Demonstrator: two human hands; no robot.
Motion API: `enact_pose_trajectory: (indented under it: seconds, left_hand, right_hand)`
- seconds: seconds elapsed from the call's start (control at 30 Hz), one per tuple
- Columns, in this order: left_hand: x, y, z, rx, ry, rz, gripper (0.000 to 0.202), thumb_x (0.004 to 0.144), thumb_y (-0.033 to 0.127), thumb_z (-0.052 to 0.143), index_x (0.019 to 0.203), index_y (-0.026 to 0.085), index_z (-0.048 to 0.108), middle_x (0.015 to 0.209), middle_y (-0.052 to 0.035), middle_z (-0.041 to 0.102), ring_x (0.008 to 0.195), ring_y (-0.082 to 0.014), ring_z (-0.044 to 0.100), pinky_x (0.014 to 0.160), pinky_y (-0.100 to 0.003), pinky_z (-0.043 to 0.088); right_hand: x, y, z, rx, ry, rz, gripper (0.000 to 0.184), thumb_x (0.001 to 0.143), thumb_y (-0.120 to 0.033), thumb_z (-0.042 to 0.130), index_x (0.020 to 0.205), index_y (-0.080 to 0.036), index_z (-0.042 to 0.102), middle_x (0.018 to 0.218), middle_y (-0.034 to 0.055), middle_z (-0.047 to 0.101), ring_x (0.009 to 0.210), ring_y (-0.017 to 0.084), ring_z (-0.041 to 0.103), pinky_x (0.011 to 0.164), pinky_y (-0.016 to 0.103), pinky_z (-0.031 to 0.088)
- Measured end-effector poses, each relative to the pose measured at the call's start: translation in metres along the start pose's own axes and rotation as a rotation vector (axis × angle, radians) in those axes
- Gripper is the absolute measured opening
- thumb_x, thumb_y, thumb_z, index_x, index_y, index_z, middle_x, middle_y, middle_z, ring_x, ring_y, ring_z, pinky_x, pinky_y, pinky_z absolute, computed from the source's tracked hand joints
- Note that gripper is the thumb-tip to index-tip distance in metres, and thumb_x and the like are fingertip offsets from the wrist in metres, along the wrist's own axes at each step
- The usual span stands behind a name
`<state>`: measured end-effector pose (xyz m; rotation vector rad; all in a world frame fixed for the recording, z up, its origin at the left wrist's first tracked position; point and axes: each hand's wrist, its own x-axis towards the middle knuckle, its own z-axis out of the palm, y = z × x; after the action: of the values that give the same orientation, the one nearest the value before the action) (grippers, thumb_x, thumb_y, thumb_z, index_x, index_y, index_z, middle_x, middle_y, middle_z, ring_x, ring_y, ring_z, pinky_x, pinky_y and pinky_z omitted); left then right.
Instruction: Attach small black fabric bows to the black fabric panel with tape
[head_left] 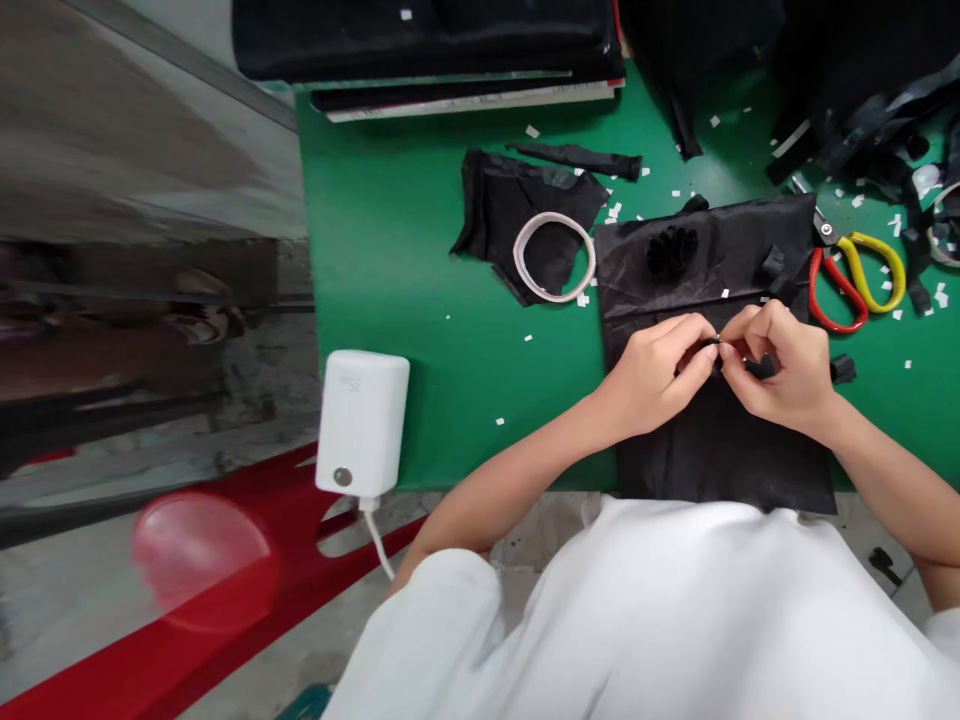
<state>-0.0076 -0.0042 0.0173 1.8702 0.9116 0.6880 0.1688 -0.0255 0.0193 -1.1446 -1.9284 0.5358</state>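
Left hand (658, 372) and right hand (789, 362) right of frame centre, fingertips meeting; each grip pinches small black piece (712, 342), mostly hidden by fingers. Black sheet (720, 455) beneath, on green desk (450, 390). Scissors (827, 230) upper right; tape ring (518, 252) upper centre; white power bank (364, 420) lower left.

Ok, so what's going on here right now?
A person's left hand and right hand meet at the fingertips, pinching a small dark piece, mostly hidden, above a black sheet. A ruffled black piece sits farther up the sheet. Scissors lie by its right edge, a pale ring to its left.
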Motion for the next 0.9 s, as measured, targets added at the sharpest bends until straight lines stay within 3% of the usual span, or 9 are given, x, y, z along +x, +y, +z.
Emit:
enact_pose_trajectory:
  seconds: [0.1,0.23,0.5,0.73,0.9]
  left_hand:
    - [0.001,0.001,0.000,-0.067,-0.021,-0.062,0.019,0.096,0.026,0.049,0.080,0.017,0.053,0.070,0.0028,0.051,0.065,-0.0096,0.048,0.066,-0.023,0.040]
    - [0.002,0.003,-0.003,-0.186,-0.026,-0.149,0.023,0.096,0.030,0.050,0.077,0.018,0.051,0.067,0.0042,0.046,0.064,-0.0094,0.045,0.065,-0.023,0.038]
    - [0.002,0.004,-0.003,-0.218,-0.017,-0.144,0.025,0.099,0.031,0.045,0.077,0.018,0.048,0.066,0.0041,0.048,0.064,-0.0095,0.046,0.067,-0.024,0.037]
    - [0.002,0.005,-0.004,-0.208,-0.049,-0.113,0.024,0.099,0.029,0.042,0.079,0.018,0.047,0.068,0.0041,0.048,0.063,-0.0091,0.046,0.068,-0.024,0.038]
    - [0.002,0.004,-0.006,-0.178,-0.085,-0.108,0.025,0.099,0.029,0.042,0.077,0.019,0.046,0.065,0.0046,0.046,0.063,-0.0097,0.045,0.068,-0.024,0.037]
  right_hand:
    - [-0.001,0.000,0.001,0.052,0.023,0.043,0.033,0.082,-0.006,0.060,0.077,-0.025,0.033,0.069,-0.0054,0.058,0.048,0.007,0.046,0.044,0.020,0.039]
    - [-0.004,0.002,0.002,0.103,0.052,0.099,0.023,0.086,-0.008,0.060,0.089,-0.025,0.045,0.076,-0.0028,0.062,0.054,0.009,0.056,0.047,0.021,0.046]
    - [0.003,0.002,-0.005,-0.155,-0.024,-0.141,0.022,0.087,-0.005,0.058,0.096,-0.024,0.052,0.078,0.0017,0.064,0.067,0.015,0.058,0.060,0.027,0.048]
    - [0.001,0.005,-0.007,-0.365,-0.060,-0.209,0.012,0.089,-0.011,0.059,0.091,-0.022,0.055,0.076,0.0028,0.065,0.066,0.016,0.056,0.060,0.029,0.047]
    - [0.002,0.007,-0.009,-0.355,-0.103,-0.247,0.010,0.091,-0.012,0.056,0.088,-0.021,0.055,0.072,0.0026,0.063,0.065,0.016,0.052,0.058,0.029,0.044]
